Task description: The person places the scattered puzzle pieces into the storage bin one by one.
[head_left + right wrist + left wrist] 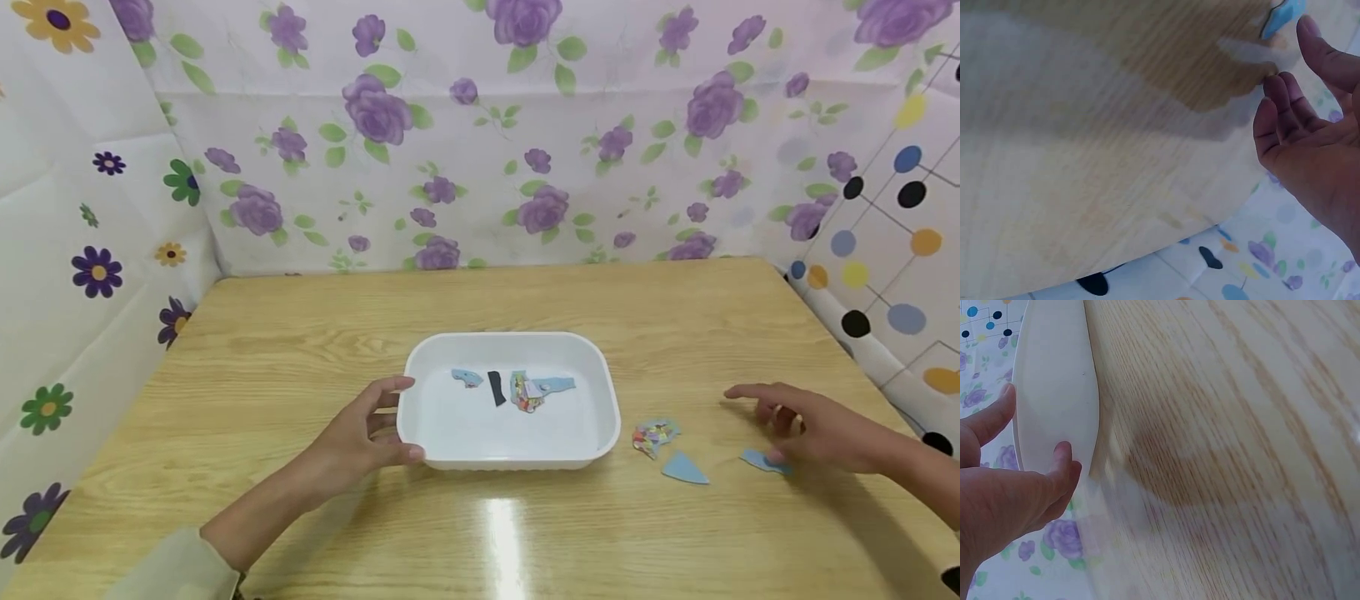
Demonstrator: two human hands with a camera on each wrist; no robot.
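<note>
My left hand [356,442] holds the left end of a white plastic tray [510,461], its index finger and thumb at the rim. In the left wrist view the fingers [1063,459] lie against the outer wall of the tray. Inside the tray are a small blue puzzle piece [467,377], a black piece [496,388] and a multicoloured joined piece with a blue strip [527,393]. My right hand [825,429] hovers low with the index finger stretched out. Its thumb is beside a flat blue puzzle piece [763,462]; whether they touch, I cannot tell.
Between tray and right hand, a multicoloured puzzle piece [655,436] and a blue triangular piece [685,469] lie on the wooden table [300,333]. A flower-patterned cloth [480,142] hangs behind the table's far edge, with patterned cloths at both sides.
</note>
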